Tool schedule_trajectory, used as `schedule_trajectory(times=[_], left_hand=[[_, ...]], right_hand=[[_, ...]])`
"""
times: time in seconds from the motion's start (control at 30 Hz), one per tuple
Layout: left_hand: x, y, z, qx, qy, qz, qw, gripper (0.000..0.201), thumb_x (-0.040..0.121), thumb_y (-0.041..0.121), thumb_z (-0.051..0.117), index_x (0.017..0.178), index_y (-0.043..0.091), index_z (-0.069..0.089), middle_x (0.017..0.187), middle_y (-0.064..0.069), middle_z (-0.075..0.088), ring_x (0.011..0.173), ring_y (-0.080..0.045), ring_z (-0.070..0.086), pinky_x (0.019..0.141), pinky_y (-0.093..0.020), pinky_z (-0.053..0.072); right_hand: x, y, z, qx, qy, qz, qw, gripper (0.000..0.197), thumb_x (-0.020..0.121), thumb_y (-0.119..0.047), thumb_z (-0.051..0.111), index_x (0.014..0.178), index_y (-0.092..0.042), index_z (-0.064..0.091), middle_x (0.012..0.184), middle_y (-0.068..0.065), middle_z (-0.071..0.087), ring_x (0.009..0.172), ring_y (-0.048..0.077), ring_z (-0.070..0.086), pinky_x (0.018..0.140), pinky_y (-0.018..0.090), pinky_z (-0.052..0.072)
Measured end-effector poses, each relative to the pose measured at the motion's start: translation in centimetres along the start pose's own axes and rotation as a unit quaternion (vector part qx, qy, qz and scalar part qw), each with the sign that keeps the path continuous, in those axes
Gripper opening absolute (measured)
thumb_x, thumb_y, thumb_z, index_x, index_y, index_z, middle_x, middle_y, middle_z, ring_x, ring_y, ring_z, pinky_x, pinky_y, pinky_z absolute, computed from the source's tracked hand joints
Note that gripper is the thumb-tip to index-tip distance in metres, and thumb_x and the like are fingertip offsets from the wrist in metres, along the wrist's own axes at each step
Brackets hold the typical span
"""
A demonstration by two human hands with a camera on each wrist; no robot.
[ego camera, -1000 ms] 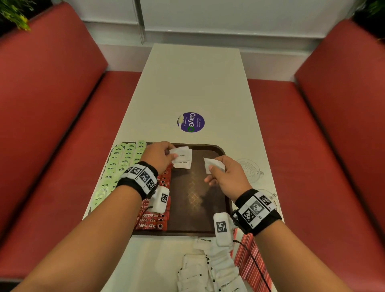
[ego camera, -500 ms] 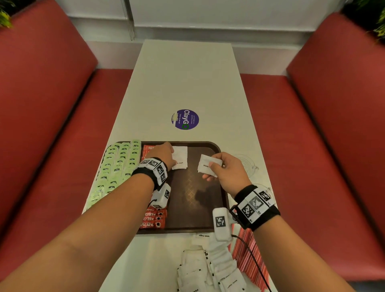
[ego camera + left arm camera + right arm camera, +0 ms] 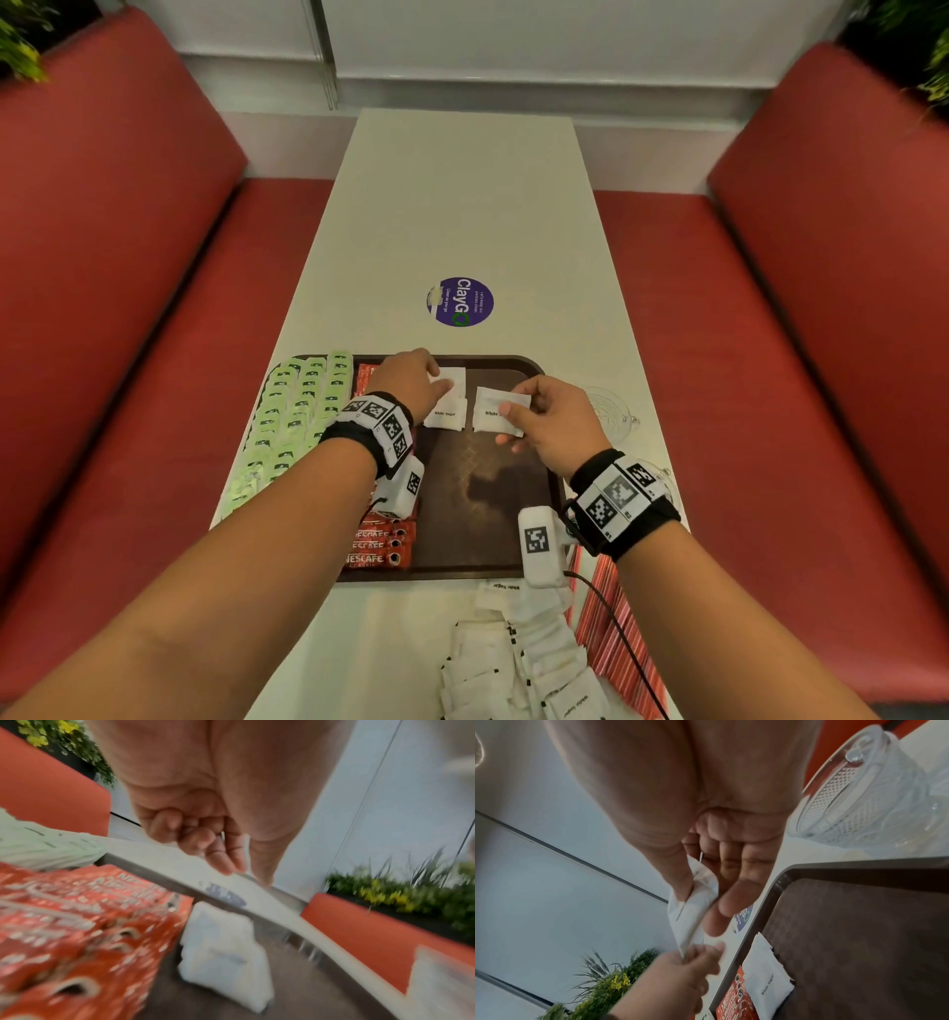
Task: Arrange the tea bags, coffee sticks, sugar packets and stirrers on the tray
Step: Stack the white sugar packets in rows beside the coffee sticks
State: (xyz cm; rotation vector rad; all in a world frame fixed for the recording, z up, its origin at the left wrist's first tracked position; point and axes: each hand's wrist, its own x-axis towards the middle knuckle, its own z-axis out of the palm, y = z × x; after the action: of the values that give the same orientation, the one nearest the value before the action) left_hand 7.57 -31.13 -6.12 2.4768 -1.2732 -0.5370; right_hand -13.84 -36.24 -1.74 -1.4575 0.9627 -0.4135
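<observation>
The white sugar packet [image 3: 494,411] hangs just above the brown tray [image 3: 534,367], pinched by the right hand [image 3: 557,421] — light, limp paper, probably best held by an edge. The left hand [image 3: 405,383], fingers loosely curled and holding nothing, hovers over a laid packet [image 3: 448,413] beside the Nescafe sticks [image 3: 377,547].

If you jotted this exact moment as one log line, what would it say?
step: laying sugar packets | left hand: on sugar packet on tray | right hand: pinching sugar packet over tray

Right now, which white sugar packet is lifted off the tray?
The sugar packet pinched in the right hand; the other packet lies flat on the tray, beside the left hand.
</observation>
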Motion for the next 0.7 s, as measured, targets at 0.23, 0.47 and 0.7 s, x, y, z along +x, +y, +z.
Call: schedule_trajectory(times=[0.23,0.47,0.7], left_hand=[[-5.5,2.5,-2.7,-0.175,-0.042,0.143,0.973,0.015,0.089,0.041,0.070,0.094,0.027,0.071,0.079,0.017,0.064,0.070,0.010,0.054,0.062,-0.011,0.035],[-4.5,0.9,-1.6,-0.191,0.036,0.071,0.978,0.008,0.086,0.031,0.074,0.089,0.025,0.070,0.084,0.013,0.067,0.079,-0.001,0.061,0.072,-0.021,0.046],[-1.7,-1.4,0.2,-0.018,-0.057,-0.019,0.998,0.015,0.085,0.034,0.074,0.087,0.026,0.061,0.093,0.001,0.068,0.084,-0.016,0.060,0.073,-0.026,0.041]], right_hand=[[0.2,0.2,0.5,-0.032,0.018,-0.028,0.999,0.012,0.091,-0.011,0.072,0.094,-0.005,0.062,0.090,0.012,0.074,0.070,0.024,0.075,0.061,0.035,0.061],[0.3,0.5,0.8,-0.048,0.025,-0.043,0.998,0.018,0.093,-0.015,0.067,0.109,-0.016,0.058,0.097,0.003,0.072,0.075,0.023,0.074,0.069,0.041,0.058],[-1.1,1.9,-1.0,-0.193,-0.017,-0.079,0.978,0.009,0.090,-0.025,0.070,0.098,-0.025,0.065,0.095,-0.007,0.070,0.084,0.011,0.066,0.082,0.027,0.054]])
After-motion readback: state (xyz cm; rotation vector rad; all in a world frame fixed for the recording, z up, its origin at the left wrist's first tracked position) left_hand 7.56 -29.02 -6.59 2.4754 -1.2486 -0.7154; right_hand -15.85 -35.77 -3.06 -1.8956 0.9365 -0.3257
